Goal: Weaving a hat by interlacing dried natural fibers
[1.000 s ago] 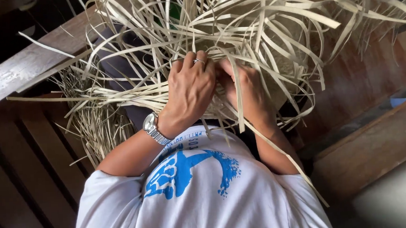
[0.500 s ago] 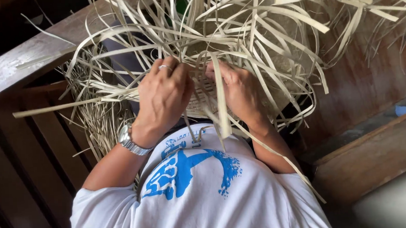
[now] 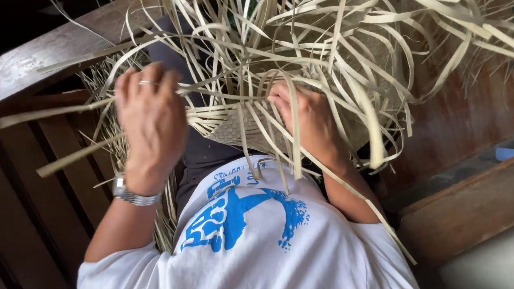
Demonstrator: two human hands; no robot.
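Slatted bench (image 3: 28, 194): dark wooden slats run under and to the left of the person; a broad plank forms its upper edge at the top left.
Wooden boards (image 3: 481, 208): reddish-brown planks fill the right side of the view, with a pale grey strip at the bottom right corner.
Loose strips (image 3: 346, 44): a large tangle of pale, flat, straw-coloured strips fans out over the top half of the view, curling up, right and left from the woven piece.
Shirt (image 3: 246, 252): white, with a blue printed figure on the chest; it occupies the bottom centre.
Woven piece (image 3: 226, 125): a flat, closely plaited patch of the same pale strips, lying in the person's lap between the two hands, just above the shirt.
Left hand (image 3: 152, 124): raised at the left of the woven piece, seen from the back, fingers curled closed around one or more long strips that stretch away to the left edge; a ring shows on one finger.
Right hand (image 3: 306, 120): set against the right edge of the woven piece, fingers bent and pressing among the strips; whether it pinches a particular strip cannot be told, since strips cross in front of it.
Wristwatch (image 3: 134, 195): a silver metal band on the left wrist.
Blue object (image 3: 510, 153): a small pale blue corner at the right edge, resting on the boards.
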